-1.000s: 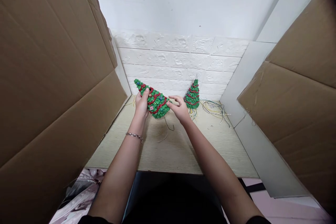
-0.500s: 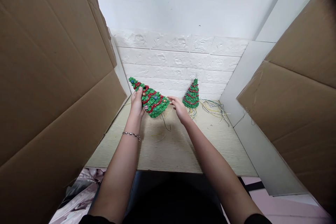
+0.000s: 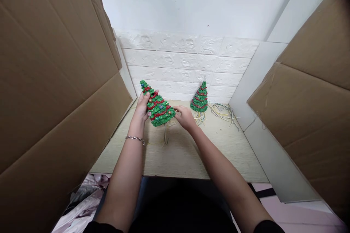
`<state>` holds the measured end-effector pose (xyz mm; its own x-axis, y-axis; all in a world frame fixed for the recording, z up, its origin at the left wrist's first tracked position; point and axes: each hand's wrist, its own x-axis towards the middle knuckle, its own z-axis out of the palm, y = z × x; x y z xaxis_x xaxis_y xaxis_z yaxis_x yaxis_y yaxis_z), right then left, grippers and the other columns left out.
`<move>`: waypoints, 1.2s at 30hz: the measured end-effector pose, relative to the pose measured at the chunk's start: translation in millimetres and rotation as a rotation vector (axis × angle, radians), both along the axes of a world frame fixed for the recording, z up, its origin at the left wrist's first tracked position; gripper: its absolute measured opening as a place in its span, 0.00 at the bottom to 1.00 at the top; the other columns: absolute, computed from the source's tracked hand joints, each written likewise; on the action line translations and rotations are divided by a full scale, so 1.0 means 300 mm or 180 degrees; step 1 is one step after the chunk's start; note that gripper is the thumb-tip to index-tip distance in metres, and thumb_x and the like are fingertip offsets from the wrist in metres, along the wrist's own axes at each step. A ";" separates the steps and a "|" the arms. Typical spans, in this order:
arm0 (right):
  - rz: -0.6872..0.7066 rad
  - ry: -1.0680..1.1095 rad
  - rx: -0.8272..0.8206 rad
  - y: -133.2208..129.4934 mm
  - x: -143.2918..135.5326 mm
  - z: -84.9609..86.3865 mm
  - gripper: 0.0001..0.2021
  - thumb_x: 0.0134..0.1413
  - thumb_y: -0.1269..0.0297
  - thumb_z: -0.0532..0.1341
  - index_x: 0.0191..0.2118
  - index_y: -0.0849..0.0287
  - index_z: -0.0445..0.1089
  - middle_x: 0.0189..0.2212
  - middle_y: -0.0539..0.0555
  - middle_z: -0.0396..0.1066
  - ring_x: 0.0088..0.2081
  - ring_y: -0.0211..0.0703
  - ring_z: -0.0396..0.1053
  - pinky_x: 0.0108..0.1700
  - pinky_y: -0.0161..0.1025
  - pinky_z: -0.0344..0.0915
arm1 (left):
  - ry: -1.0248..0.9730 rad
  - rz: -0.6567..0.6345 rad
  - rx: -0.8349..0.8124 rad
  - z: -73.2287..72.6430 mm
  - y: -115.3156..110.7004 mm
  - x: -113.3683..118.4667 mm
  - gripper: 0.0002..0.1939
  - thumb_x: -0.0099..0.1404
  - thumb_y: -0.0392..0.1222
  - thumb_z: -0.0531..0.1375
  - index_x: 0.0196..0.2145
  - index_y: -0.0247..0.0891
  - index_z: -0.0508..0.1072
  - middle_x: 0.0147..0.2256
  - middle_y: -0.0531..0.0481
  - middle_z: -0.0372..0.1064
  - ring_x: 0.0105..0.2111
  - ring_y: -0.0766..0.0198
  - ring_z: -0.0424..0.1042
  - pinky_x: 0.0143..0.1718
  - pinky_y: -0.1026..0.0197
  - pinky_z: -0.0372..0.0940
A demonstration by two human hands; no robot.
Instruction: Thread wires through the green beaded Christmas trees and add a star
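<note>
A green Christmas tree ornament (image 3: pixel 160 111) with red garlands and small baubles is held tilted above the table, its tip toward the upper left. My left hand (image 3: pixel 143 105) is wrapped round its left side, thumb on the front. At the tree's lower right edge, the closed fingers of my right hand (image 3: pixel 184 116) pinch the rim. Thin wires (image 3: pixel 165 136) hang from under its base. To the right, a second green tree (image 3: pixel 199 98) with red garlands stands upright near the back wall.
A loose coil of yellow, white and dark wires (image 3: pixel 224 113) lies at the table's back right. More wires lie below the standing tree. Large cardboard sheets (image 3: pixel 54 80) rise on both sides of the pale table (image 3: pixel 177 162), with a white brick-patterned wall (image 3: pixel 186 60) behind.
The held tree has turned more upright and shifted slightly right at its tip. My right hand has closed on its lower edge. The hanging wires have swung left.
</note>
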<state>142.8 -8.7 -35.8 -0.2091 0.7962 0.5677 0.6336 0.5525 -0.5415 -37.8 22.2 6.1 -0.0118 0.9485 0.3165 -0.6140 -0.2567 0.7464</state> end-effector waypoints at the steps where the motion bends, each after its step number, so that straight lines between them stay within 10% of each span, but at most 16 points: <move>1: -0.0031 -0.0073 0.0013 -0.001 0.000 -0.002 0.11 0.50 0.72 0.58 0.41 0.60 0.72 0.38 0.54 0.72 0.38 0.42 0.67 0.44 0.40 0.60 | 0.0076 0.0012 -0.0006 -0.001 0.003 -0.005 0.22 0.43 0.48 0.70 0.34 0.36 0.70 0.27 0.50 0.70 0.20 0.70 0.65 0.21 0.67 0.62; 5: -0.0259 -0.0330 0.0128 -0.009 0.001 -0.004 0.12 0.52 0.70 0.57 0.43 0.60 0.70 0.39 0.55 0.72 0.41 0.44 0.67 0.48 0.43 0.58 | 0.0235 -0.0157 -0.0142 -0.008 0.020 -0.035 0.21 0.44 0.46 0.70 0.35 0.35 0.72 0.18 0.57 0.60 0.16 0.74 0.60 0.20 0.69 0.61; 25: -0.0460 -0.1090 0.1409 -0.027 -0.021 -0.040 0.15 0.56 0.51 0.56 0.39 0.57 0.69 0.34 0.53 0.71 0.38 0.41 0.66 0.57 0.47 0.42 | 0.0411 -0.0155 -0.0083 -0.009 0.014 -0.045 0.18 0.50 0.48 0.66 0.34 0.34 0.71 0.33 0.47 0.70 0.32 0.63 0.70 0.36 0.60 0.67; 36: -0.0313 -0.1041 0.1415 -0.033 -0.039 -0.035 0.24 0.53 0.42 0.54 0.40 0.61 0.67 0.33 0.57 0.70 0.37 0.43 0.65 0.48 0.42 0.54 | 0.0348 -0.0045 -0.0095 -0.006 -0.012 -0.022 0.27 0.41 0.49 0.70 0.36 0.38 0.65 0.32 0.51 0.70 0.29 0.64 0.70 0.31 0.61 0.67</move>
<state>131.2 -18.5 -46.3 -0.3675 0.5197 0.7712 0.7896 0.6125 -0.0365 -44.4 18.7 4.3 0.0347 0.9574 0.2867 -0.5320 -0.2252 0.8163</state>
